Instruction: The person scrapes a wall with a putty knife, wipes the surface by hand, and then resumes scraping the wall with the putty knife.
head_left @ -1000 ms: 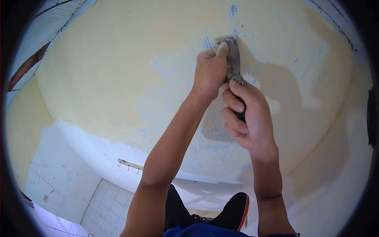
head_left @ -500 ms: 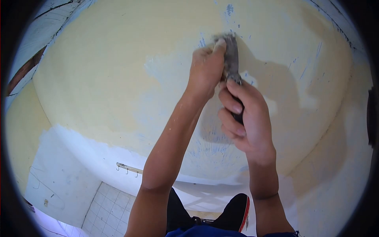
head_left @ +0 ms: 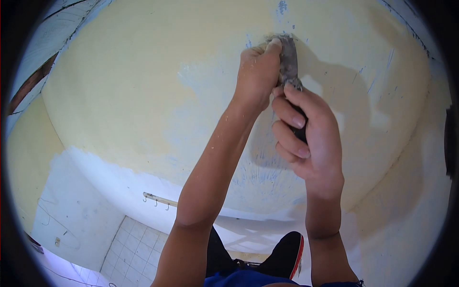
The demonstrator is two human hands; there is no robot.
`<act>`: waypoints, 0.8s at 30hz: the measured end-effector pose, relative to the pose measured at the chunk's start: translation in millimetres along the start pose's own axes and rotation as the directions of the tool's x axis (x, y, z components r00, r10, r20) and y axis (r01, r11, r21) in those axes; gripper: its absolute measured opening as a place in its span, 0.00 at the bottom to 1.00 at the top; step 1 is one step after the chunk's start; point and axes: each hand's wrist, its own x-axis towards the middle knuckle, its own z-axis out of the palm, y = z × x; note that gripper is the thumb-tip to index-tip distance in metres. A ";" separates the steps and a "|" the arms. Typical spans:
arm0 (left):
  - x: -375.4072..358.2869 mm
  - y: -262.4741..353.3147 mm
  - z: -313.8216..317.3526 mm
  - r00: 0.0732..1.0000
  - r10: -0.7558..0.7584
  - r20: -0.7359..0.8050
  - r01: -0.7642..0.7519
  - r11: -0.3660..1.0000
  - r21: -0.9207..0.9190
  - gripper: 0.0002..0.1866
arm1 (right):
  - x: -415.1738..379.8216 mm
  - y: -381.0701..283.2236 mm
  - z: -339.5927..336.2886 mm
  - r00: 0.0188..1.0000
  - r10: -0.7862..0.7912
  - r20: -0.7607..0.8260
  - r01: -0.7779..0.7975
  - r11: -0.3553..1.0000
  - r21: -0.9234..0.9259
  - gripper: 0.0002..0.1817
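A putty knife [head_left: 289,60] with a grey metal blade and a black handle lies against the yellowish wall [head_left: 134,86], its broad edge pointing up. My right hand [head_left: 315,129] is wrapped round the handle, thumb near the base of the blade. Beside the blade, my left hand [head_left: 260,71] pinches its upper left side, with the thumb on the metal. What the other left fingers touch is hidden behind the hand. Around the blade the wall shows bluish patches and scrape marks.
A hook rail [head_left: 160,199] is fixed low on the wall at the left. White floor tiles [head_left: 131,244] show at the lower left. My dark-clad legs and a shoe with a red edge [head_left: 287,253] are at the bottom. Roof beams cross the upper left.
Both hands and the putty knife have shifted slightly up and to the right in view. Their hold on the knife looks the same.
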 end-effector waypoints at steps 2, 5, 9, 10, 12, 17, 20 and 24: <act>0.0 0.6 0.2 0.999 -0.052 0.017 0.053 0.997 -0.056 0.22 | 1.7 1.6 -0.5 1.000 -0.017 0.001 0.017 0.999 -0.035 0.09; -8.0 -9.4 -0.5 1.000 0.000 -0.025 0.002 0.995 0.099 0.21 | -1.0 13.3 -14.5 0.999 -0.008 -0.034 0.007 0.999 -0.043 0.10; -2.5 -12.2 1.7 1.000 0.006 -0.005 -0.006 0.999 0.050 0.21 | 0.7 9.2 -17.3 1.000 -0.009 -0.014 0.009 0.999 -0.038 0.09; -0.4 -8.0 1.3 1.000 -0.003 0.011 0.003 1.000 -0.004 0.20 | 1.2 2.9 -11.3 1.000 -0.005 -0.005 0.005 0.999 -0.032 0.09; 1.4 -2.4 2.5 1.000 -0.018 0.021 0.020 0.998 -0.059 0.20 | 4.2 -1.8 -9.0 1.000 0.008 0.002 -0.008 1.000 -0.026 0.09; -10.4 -4.6 3.4 0.998 -0.044 -0.033 0.045 0.999 0.030 0.20 | -1.6 2.9 -17.5 1.000 0.015 -0.007 -0.016 0.998 -0.062 0.09; -7.1 -7.8 2.6 0.998 -0.057 -0.022 0.058 0.998 0.019 0.20 | -2.7 1.8 -18.4 0.999 0.025 0.021 -0.023 0.998 -0.061 0.09; 9.2 -2.7 -0.4 1.000 -0.016 -0.012 0.015 0.997 -0.070 0.21 | 7.2 -6.6 -3.5 1.000 0.025 0.003 -0.025 0.997 -0.078 0.09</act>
